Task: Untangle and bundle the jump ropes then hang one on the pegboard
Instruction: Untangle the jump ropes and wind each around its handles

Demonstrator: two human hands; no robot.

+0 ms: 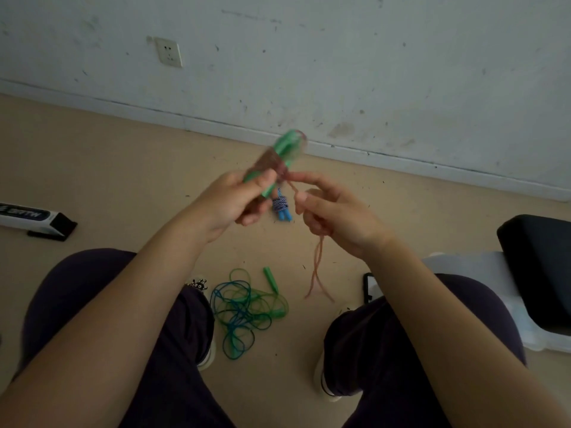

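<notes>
My left hand [234, 200] grips a pair of green jump rope handles [279, 152], tilted up to the right and blurred, with pinkish cord wound around them. My right hand [333, 211] pinches the loose pink cord [318, 270] beside the handles; its doubled end hangs down toward the floor. On the floor between my knees lies a tangle of green and blue rope [244, 310] with a green handle [270, 279] sticking out. Farther off on the floor, behind my hands, rests a bundled blue-and-white rope with blue handles [281, 208].
I sit facing a white wall with a socket [168, 52]. A white and black box [34, 219] lies on the floor at left. At right stand a black seat [540, 267] and a white plastic container [482, 273]; a dark phone [368, 287] lies by my right knee.
</notes>
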